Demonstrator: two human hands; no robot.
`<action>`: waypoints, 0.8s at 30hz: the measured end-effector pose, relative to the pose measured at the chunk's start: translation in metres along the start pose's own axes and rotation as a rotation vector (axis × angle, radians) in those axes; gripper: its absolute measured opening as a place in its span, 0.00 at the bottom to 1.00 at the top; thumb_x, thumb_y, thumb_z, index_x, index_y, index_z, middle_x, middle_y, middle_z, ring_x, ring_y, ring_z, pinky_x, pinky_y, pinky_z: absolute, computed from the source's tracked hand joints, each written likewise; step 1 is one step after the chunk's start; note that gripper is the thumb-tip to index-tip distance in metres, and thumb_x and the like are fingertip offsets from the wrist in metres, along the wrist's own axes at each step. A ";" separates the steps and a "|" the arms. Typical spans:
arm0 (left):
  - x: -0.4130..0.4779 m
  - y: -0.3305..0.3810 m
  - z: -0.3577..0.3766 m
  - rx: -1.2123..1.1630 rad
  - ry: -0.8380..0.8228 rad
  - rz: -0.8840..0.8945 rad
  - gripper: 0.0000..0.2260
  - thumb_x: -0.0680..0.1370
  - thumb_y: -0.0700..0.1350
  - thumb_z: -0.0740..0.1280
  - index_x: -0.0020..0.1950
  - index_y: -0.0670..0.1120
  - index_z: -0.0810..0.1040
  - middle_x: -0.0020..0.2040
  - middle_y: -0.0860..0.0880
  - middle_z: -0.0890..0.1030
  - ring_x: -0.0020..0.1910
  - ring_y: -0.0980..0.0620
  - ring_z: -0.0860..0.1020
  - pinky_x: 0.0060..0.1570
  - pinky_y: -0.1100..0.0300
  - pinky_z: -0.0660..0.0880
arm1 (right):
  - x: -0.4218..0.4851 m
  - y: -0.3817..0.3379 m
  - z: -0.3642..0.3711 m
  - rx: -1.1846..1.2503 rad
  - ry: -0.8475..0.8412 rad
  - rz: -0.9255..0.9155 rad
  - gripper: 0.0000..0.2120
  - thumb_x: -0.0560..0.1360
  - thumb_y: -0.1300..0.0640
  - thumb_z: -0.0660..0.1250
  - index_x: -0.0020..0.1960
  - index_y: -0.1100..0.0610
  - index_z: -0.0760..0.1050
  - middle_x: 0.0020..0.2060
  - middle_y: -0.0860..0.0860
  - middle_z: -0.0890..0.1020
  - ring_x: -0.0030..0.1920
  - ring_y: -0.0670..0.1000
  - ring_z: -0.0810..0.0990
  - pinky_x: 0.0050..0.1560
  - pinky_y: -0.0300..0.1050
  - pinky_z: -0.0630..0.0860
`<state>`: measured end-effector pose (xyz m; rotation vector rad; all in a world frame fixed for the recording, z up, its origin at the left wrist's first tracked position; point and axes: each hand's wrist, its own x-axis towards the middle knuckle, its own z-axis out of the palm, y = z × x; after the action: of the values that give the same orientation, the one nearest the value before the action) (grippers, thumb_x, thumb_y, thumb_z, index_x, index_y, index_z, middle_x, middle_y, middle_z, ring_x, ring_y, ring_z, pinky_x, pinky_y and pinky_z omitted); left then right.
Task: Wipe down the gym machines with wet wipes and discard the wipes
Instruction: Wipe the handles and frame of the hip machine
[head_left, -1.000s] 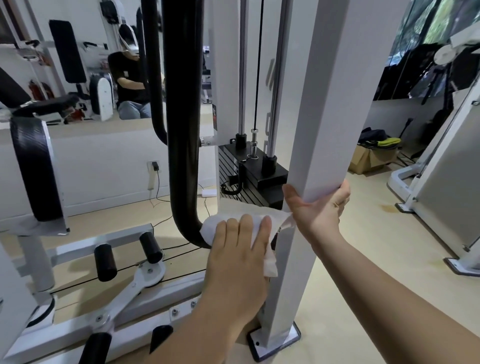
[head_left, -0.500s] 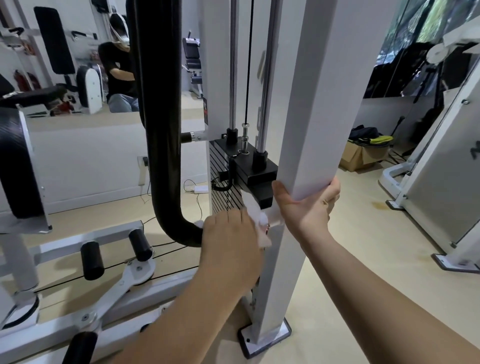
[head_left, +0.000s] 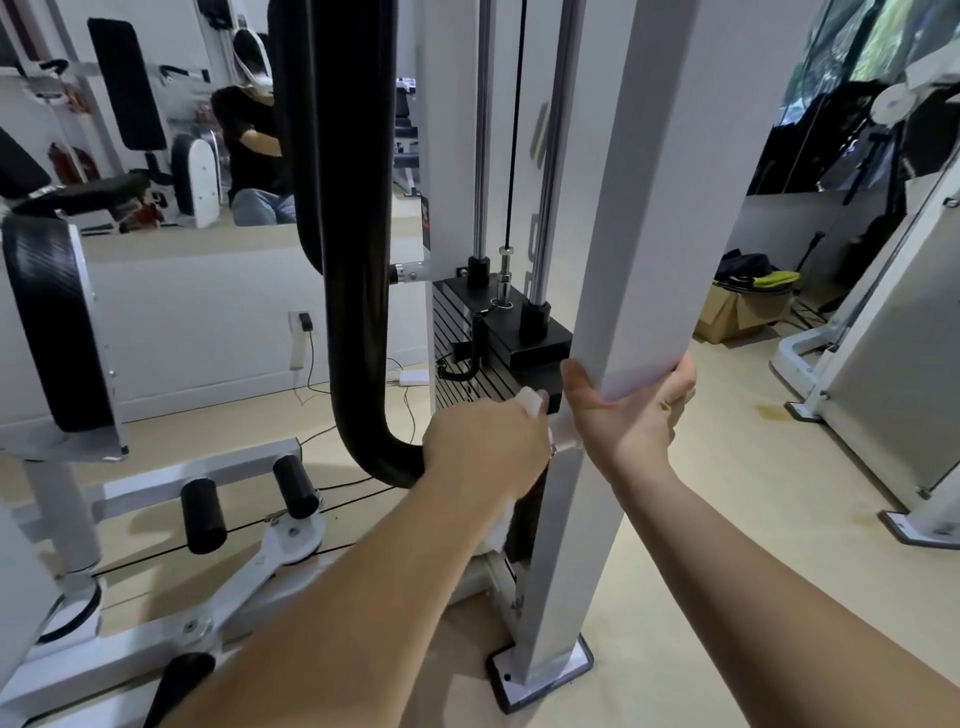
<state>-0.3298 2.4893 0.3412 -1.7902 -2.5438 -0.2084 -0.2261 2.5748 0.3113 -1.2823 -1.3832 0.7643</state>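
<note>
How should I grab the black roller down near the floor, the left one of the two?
Probably round its middle, coming down from above. The left black roller is a short, round cylinder standing tilted, with its top end free and open space around it, so your fingers can wrap right round it.

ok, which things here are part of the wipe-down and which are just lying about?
In the job: left hand, wet wipe, right hand, white post, weight stack.
Lying about: cardboard box, wall plug, white floor adapter.
</note>
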 end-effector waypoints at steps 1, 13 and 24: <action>-0.012 -0.001 0.009 0.069 0.136 0.032 0.14 0.85 0.53 0.49 0.56 0.49 0.72 0.42 0.49 0.78 0.44 0.44 0.80 0.46 0.52 0.74 | -0.001 -0.002 -0.001 -0.002 -0.004 0.004 0.60 0.55 0.27 0.69 0.77 0.50 0.47 0.71 0.51 0.61 0.75 0.58 0.63 0.76 0.63 0.62; -0.131 -0.036 0.097 -1.424 -0.119 -0.913 0.31 0.84 0.63 0.51 0.76 0.42 0.69 0.73 0.42 0.74 0.70 0.45 0.73 0.68 0.54 0.66 | -0.029 -0.014 -0.023 -0.133 -0.134 0.006 0.53 0.75 0.39 0.71 0.83 0.57 0.40 0.79 0.56 0.51 0.78 0.61 0.54 0.78 0.60 0.55; -0.094 -0.009 0.046 -2.139 -0.142 -0.741 0.05 0.78 0.39 0.62 0.47 0.41 0.77 0.38 0.43 0.77 0.38 0.47 0.77 0.41 0.55 0.73 | -0.044 0.000 -0.011 -0.887 -0.551 -0.771 0.34 0.66 0.61 0.73 0.71 0.51 0.69 0.68 0.47 0.74 0.70 0.52 0.71 0.53 0.49 0.81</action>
<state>-0.3040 2.4044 0.2858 -0.0787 -2.3707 -3.5989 -0.2212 2.5308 0.3021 -1.0112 -2.6228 -0.1002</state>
